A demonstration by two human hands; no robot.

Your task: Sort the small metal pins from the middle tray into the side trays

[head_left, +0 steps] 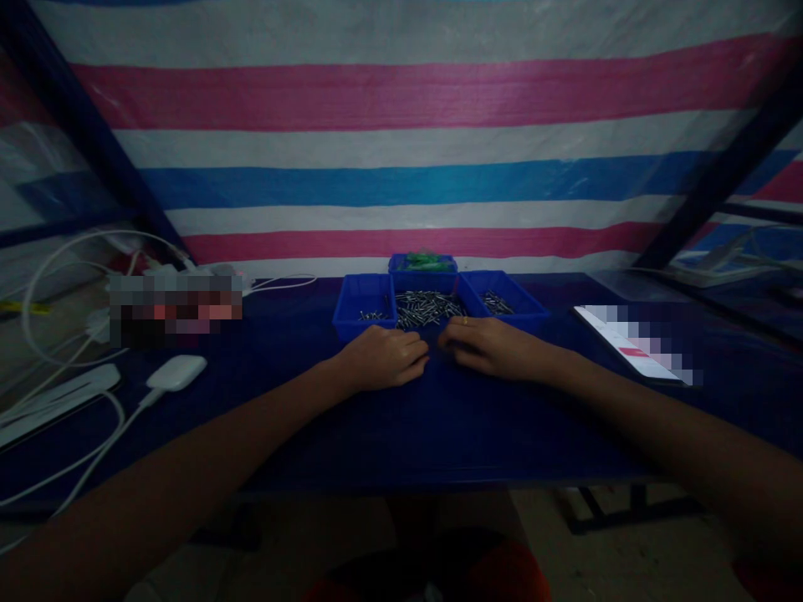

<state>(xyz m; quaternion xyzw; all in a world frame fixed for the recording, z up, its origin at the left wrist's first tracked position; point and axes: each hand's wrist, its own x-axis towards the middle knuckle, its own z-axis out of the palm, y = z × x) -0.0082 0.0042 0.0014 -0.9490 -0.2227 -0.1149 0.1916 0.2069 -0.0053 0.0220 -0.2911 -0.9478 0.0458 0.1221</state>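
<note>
My left hand (387, 357) rests on the dark blue table in front of the left blue tray (351, 301), its fingers curled together; whatever they may hold is hidden. Beside it, my right hand (480, 344) lies in front of the pile of metal screws (427, 307), fingers bent and closed, with a ring on one finger. Nothing can be made out between its fingers. The right blue tray (524, 306) and the left one each hold some small metal pieces. Behind the pile, a blue bin (423, 274) contains green items (428, 261).
A lit phone (627, 347) lies on the right of the table (439, 443). On the left are a white charger (176, 372), a white power strip (63, 403) and loose white cables (94, 456). A striped sheet (401, 100) hangs behind.
</note>
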